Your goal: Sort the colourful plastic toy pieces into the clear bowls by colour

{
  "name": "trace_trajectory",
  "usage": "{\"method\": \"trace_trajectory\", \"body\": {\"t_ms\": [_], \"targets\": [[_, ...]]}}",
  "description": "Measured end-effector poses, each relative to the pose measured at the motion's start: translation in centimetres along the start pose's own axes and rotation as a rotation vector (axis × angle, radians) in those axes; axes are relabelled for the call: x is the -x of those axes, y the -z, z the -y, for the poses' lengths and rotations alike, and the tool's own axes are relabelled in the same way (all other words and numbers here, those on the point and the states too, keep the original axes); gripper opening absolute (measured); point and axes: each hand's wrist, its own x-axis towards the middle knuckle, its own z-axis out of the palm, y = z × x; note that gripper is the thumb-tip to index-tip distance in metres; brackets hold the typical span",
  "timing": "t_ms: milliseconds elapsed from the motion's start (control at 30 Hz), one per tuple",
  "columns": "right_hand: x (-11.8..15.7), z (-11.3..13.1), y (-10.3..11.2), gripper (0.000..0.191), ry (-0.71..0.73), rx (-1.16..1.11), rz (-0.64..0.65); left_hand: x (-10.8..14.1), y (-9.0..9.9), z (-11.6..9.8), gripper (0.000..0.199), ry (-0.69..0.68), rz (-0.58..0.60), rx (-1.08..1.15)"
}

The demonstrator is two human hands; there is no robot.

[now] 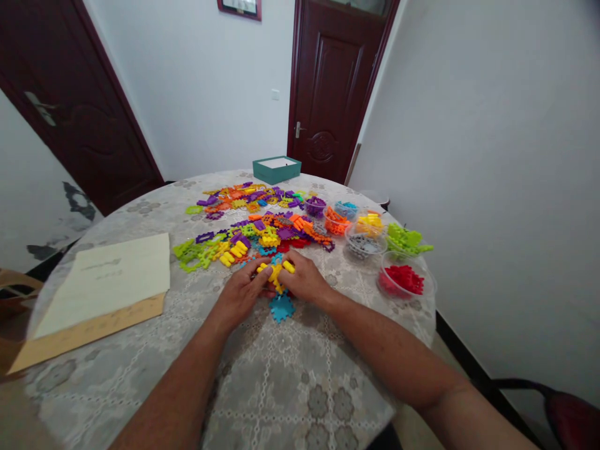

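Both hands meet near the middle of the table around a yellow plastic building piece (pixel 274 274) with peg-like ends. My left hand (pixel 242 291) grips its left side, thumb on top. From the right, my right hand (pixel 304 277) has its fingers closed on the same piece. Just below the hands shows a blue gear-shaped piece (pixel 282 307); whether it is joined to the yellow one I cannot tell. A bit of blue also shows above the yellow piece. Right behind the hands lies a pile of mixed toy pieces (pixel 285 234), with yellow pieces (pixel 234 252) at its near left edge.
Clear bowls of color-sorted pieces stand at the right, including a red-filled bowl (pixel 430 284) and a grey-filled bowl (pixel 349 247). A second pile (pixel 239 203) lies farther back, before a green box (pixel 276 175). Paper sheets (pixel 126 269) rest at the left on the patterned tablecloth (pixel 262 387).
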Motion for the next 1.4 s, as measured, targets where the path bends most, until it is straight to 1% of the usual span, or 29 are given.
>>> {"method": "trace_trajectory", "body": {"t_ms": [67, 133, 200, 233, 300, 367, 400, 467, 533, 600, 667, 733, 800, 900, 1000, 1100, 1167, 1233, 1300, 1400], "targets": [[0.1, 0.1, 0.0, 0.008, -0.002, 0.003, -0.035, 0.1, -0.1, -0.1, 0.055, -0.002, 0.017, -0.026], [0.1, 0.1, 0.0, 0.008, 0.014, -0.021, -0.046, 0.3, -0.2, -0.3, 0.057, -0.016, 0.063, -0.048], [-0.1, -0.1, 0.0, 0.009, 0.028, -0.100, -0.029, 0.4, -0.3, -0.4, 0.053, -0.056, 0.097, -0.072], [-0.2, -0.3, 0.0, 0.011, 0.018, -0.177, -0.006, 0.5, -0.3, -0.4, 0.052, -0.082, 0.093, -0.082], [-0.5, -0.7, 0.0, 0.017, -0.059, -0.409, 0.053, 0.5, -0.2, -0.3, 0.049, -0.116, 0.047, -0.087], [-0.9, -1.1, 0.0, 0.026, -0.177, -0.671, 0.105, 0.3, 0.0, -0.1, 0.050, -0.123, -0.024, -0.067], [-1.1, -1.3, 0.0, 0.031, -0.230, -0.770, 0.114, 0.3, 0.0, 0.0, 0.050, -0.121, -0.059, -0.053], [-1.3, -1.7, -0.1, 0.040, -0.303, -0.874, 0.106, 0.1, 0.1, 0.1, 0.051, -0.118, -0.107, -0.028], [-1.4, -2.1, -0.1, 0.045, -0.349, -0.902, 0.111, 0.1, 0.1, 0.2, 0.051, -0.109, -0.108, 0.001], [-1.4, -2.2, 0.0, 0.047, -0.373, -0.906, 0.160, 0.2, 0.0, 0.1, 0.050, -0.091, -0.058, 0.035], [-1.3, -2.0, 0.2, 0.045, -0.375, -0.888, 0.213, 0.3, -0.1, -0.1, 0.047, -0.081, 0.006, 0.060], [-1.1, -1.7, 0.5, 0.039, -0.370, -0.863, 0.251, 0.4, -0.2, -0.2, 0.046, -0.087, 0.050, 0.058], [-1.1, -1.3, 0.9, 0.031, -0.359, -0.883, 0.292, 0.5, -0.1, -0.3, 0.047, -0.093, 0.058, 0.046], [-1.1, -0.9, 1.2, 0.037, -0.324, -0.939, 0.350, 0.4, 0.1, -0.4, 0.049, -0.089, 0.040, 0.040], [-1.1, -0.9, 0.9, 0.035, -0.309, -0.970, 0.314, 0.4, 0.2, -0.4, 0.050, -0.081, 0.001, 0.030], [-1.1, -1.3, 0.3, 0.041, -0.354, -0.947, 0.264, 0.3, 0.3, -0.5, 0.048, -0.078, -0.018, 0.050], [-1.1, -1.4, 0.1, 0.045, -0.375, -0.893, 0.269, 0.3, 0.3, -0.6, 0.049, -0.067, -0.016, 0.075], [-1.1, -1.3, 0.1, 0.046, -0.362, -0.855, 0.284, 0.4, 0.4, -0.6, 0.051, -0.052, -0.011, 0.090], [-1.2, -0.9, 0.4, 0.042, -0.354, -0.880, 0.288, 0.4, 0.4, -0.7, 0.052, -0.038, -0.017, 0.097], [-1.5, -0.5, 0.9, 0.031, -0.354, -0.995, 0.285, 0.4, 0.5, -1.0, 0.054, -0.030, -0.052, 0.093]]}}
